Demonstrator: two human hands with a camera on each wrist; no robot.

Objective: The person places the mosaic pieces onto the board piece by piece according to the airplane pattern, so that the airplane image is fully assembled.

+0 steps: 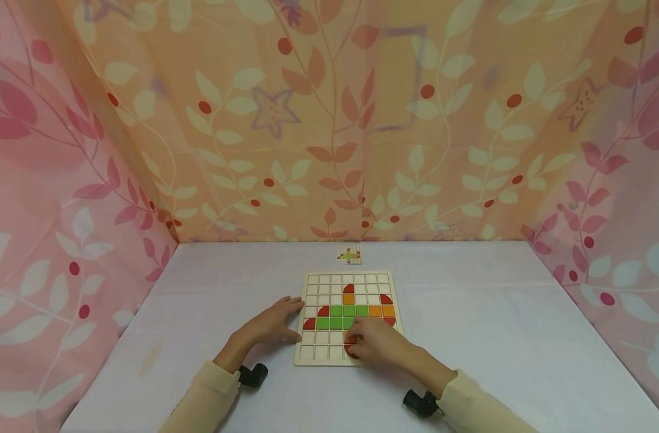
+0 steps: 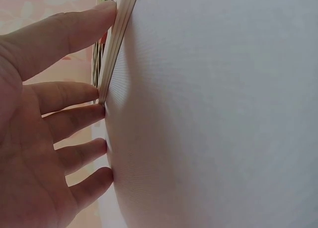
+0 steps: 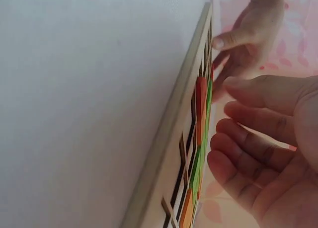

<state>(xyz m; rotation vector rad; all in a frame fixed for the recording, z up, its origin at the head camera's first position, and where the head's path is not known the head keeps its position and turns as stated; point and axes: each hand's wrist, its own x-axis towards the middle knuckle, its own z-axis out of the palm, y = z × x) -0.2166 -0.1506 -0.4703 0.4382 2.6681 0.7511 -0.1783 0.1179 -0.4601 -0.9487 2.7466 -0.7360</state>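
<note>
A wooden grid board (image 1: 324,362) lies flat on the table, its squares partly filled with coloured tiles. Green tiles (image 1: 336,311) form two rows across the middle, with orange tiles (image 1: 381,311) to their right and rounded red tiles (image 1: 348,289) around the outside. My left hand (image 1: 272,320) spreads along the board's left edge; its thumb and forefinger (image 2: 62,95) touch that edge. Over the lower middle of the board is my right hand (image 1: 382,344), beside a red tile (image 1: 351,351). Its fingers (image 3: 238,143) are loosely bent, with nothing between them and the thumb.
Behind the board lies a small card (image 1: 349,255) printed with a similar coloured pattern. White cloth covers the table (image 1: 470,313). Patterned curtains (image 1: 329,120) hang at the back and both sides. Black wrist cameras (image 1: 253,376) sit below both wrists.
</note>
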